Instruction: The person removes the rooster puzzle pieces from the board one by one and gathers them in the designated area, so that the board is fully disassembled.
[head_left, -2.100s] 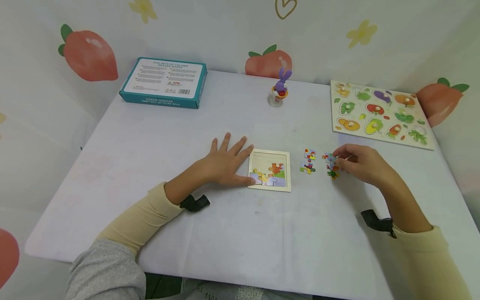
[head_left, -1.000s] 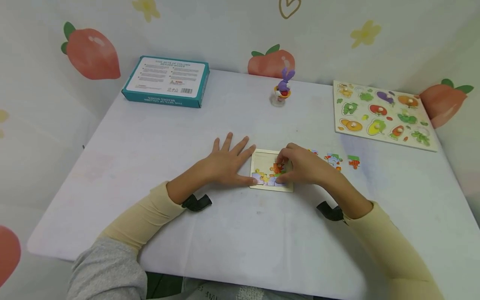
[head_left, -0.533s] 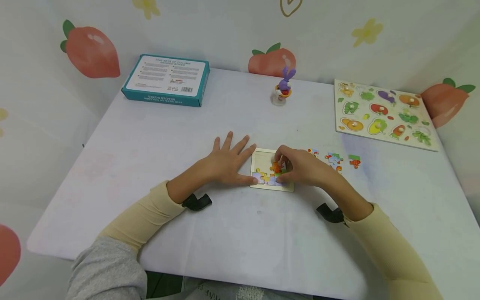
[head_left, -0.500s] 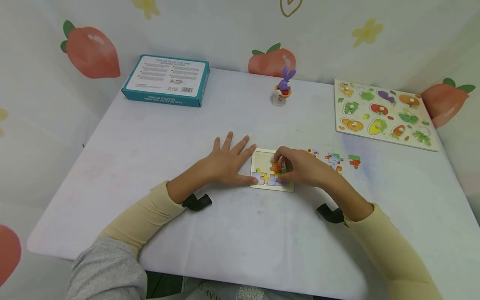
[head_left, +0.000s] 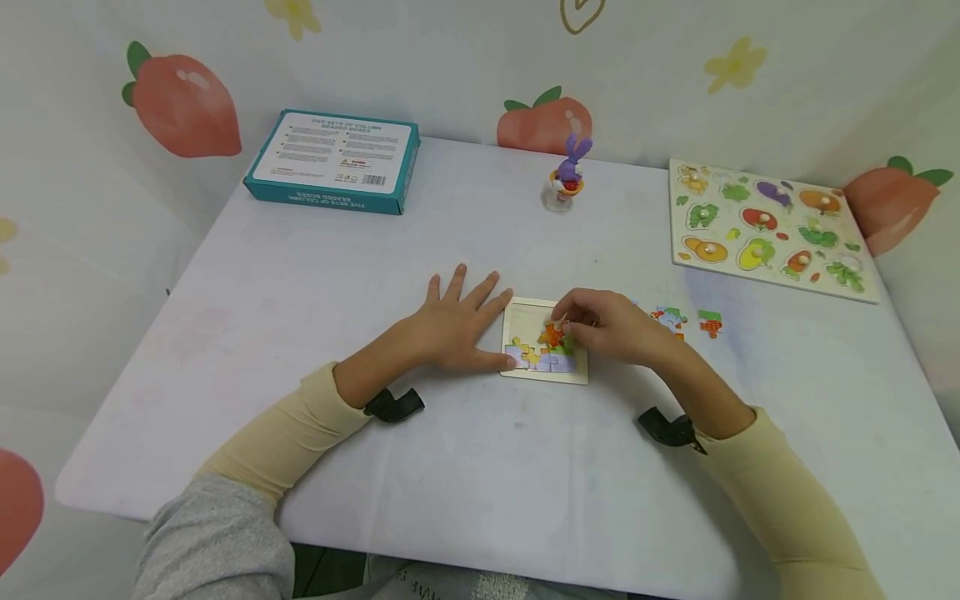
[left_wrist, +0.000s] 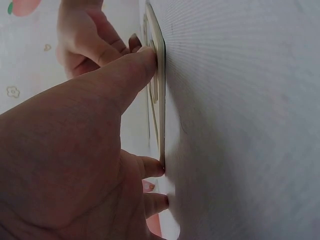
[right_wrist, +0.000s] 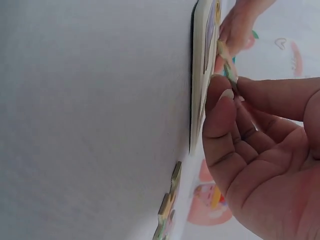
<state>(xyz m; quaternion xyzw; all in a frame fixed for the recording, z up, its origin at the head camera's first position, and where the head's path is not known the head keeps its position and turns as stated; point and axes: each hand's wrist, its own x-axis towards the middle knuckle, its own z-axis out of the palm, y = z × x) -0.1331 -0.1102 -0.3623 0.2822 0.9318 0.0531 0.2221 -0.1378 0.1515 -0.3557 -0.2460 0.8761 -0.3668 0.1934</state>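
A small square wooden puzzle tray (head_left: 543,377) lies in front of me, with joined jigsaw pieces (head_left: 540,360) along its near side. My left hand (head_left: 450,333) is spread with straight fingers at the tray's left side. Its thumb presses on the near left corner, and its index fingertip is at the far left corner. My right hand (head_left: 622,329) is over the tray's right part, pinching an orange-red jigsaw piece (head_left: 551,335) between thumb and fingers. In the right wrist view this jigsaw piece (right_wrist: 228,67) stands tilted up from the tray.
Loose jigsaw pieces (head_left: 670,318) lie right of the tray, some hidden behind my right hand, with another piece (head_left: 709,323) farther right. Behind are a teal box (head_left: 326,162), a purple rabbit figure (head_left: 568,173) and a vegetable knob puzzle board (head_left: 772,229).
My right hand has come left from the loose pieces to the tray and taken hold of the orange-red jigsaw piece, now tilted. Lately it has shifted slightly right. My left hand stays put.
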